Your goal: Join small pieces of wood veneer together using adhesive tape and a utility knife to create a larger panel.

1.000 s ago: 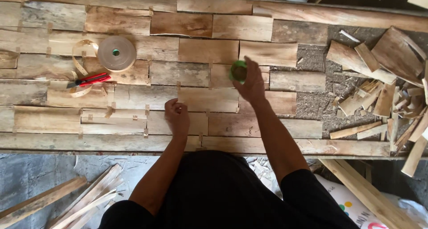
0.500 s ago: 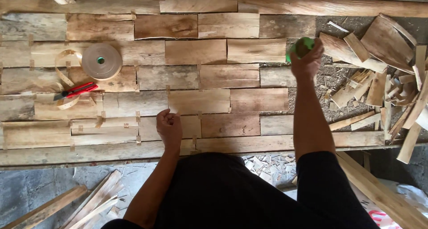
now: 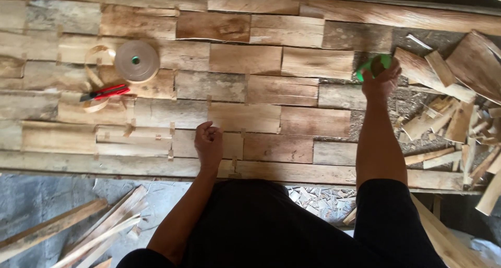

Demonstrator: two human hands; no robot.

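The right hand (image 3: 382, 80) is closed around a small green object (image 3: 371, 65), which sticks out at the hand's upper left; what kind of thing it is cannot be told from here. Taking the roll of brown tape (image 3: 136, 61) as the landmark, that hand and its green object sit far to the roll's right, at the right-hand end of the sheet of veneer pieces (image 3: 245, 59) and just short of the loose heap of wood offcuts (image 3: 459, 106). The left hand (image 3: 209, 143) lies well below and to the right of the roll, fingers curled together into a loose fist, knuckles resting on the veneer near the bench's front edge; it holds nothing that can be seen. A red-handled cutter (image 3: 104, 92) lies just below and left of the roll, on a curl of loose tape. No bowl, box or other container shows on the bench. Long wooden strips (image 3: 94, 226) lie on the floor, far below the roll.
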